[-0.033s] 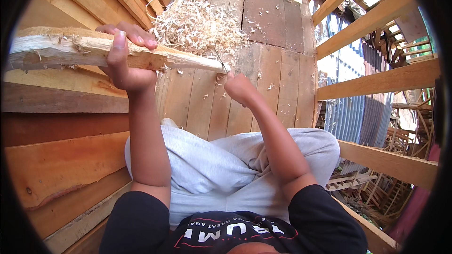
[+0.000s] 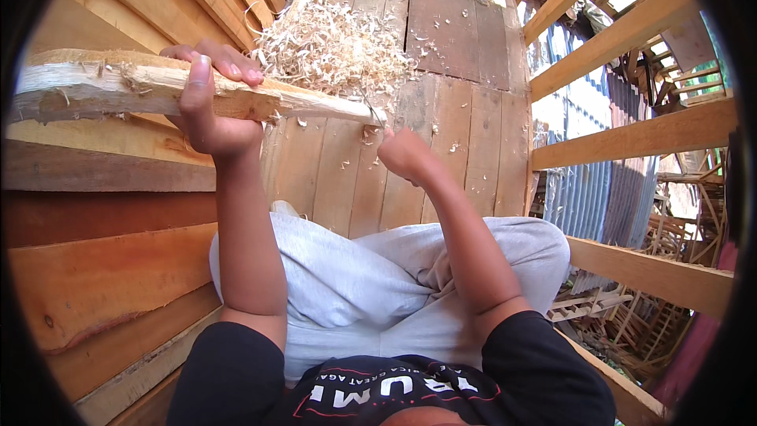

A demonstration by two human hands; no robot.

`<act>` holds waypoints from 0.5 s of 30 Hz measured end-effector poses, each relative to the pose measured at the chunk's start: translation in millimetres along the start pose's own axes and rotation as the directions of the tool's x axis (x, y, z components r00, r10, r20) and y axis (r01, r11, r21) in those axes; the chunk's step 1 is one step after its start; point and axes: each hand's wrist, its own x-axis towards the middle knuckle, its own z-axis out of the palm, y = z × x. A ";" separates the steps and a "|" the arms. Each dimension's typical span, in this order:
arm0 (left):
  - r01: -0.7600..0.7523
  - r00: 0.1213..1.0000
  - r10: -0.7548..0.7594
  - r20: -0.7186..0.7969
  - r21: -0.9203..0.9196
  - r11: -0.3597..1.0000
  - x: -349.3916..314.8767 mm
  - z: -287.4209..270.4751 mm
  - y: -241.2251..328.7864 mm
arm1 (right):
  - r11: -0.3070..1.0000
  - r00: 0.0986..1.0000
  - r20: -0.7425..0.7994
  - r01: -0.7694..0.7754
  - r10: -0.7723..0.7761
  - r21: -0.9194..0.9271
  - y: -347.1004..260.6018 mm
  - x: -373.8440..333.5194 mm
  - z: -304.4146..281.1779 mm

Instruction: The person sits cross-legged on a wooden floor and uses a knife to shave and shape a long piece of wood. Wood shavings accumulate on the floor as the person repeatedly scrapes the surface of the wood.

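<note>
A long, rough-hewn piece of pale wood [image 2: 91, 88] lies sideways across the left half of the view. It tapers to a narrow tip near the middle, and loose fibres cling to its surface. My left hand [image 2: 211, 102] is wrapped around it, thumb on the near side and fingers over the far side. Just at the narrow tip is my right hand [image 2: 404, 155], closed in a fist. From it a thin knife blade [image 2: 371, 105] reaches up across the wood's end; the handle is hidden in my fingers.
A heap of curled shavings [image 2: 335, 43] lies on the plank floor [image 2: 449, 122] beyond the wood. Stacked boards [image 2: 110, 276] rise along my left. On the right runs a wooden railing [image 2: 631, 138], with corrugated metal sheets [image 2: 583, 189] below. My crossed legs [image 2: 347, 276] fill the near middle.
Almost nothing differs. My right hand and the wood's tip sit very slightly lower in the view.
</note>
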 end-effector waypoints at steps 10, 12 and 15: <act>-0.112 0.993 0.113 -0.020 0.059 0.992 -2.3 20.1 -2.1 | 0.996 0.999 0.046 0.022 -0.018 -0.081 -14.6 -10.6 -20.3; -0.124 0.992 0.126 -0.029 0.062 0.990 -3.1 20.0 -1.0 | 0.981 0.985 -0.068 0.147 -0.157 -0.129 -4.7 -17.7 -23.7; -0.126 0.988 0.131 -0.077 0.066 0.990 -3.9 13.8 1.3 | 0.977 0.985 -0.069 0.148 -0.160 -0.154 -14.8 -29.7 -30.7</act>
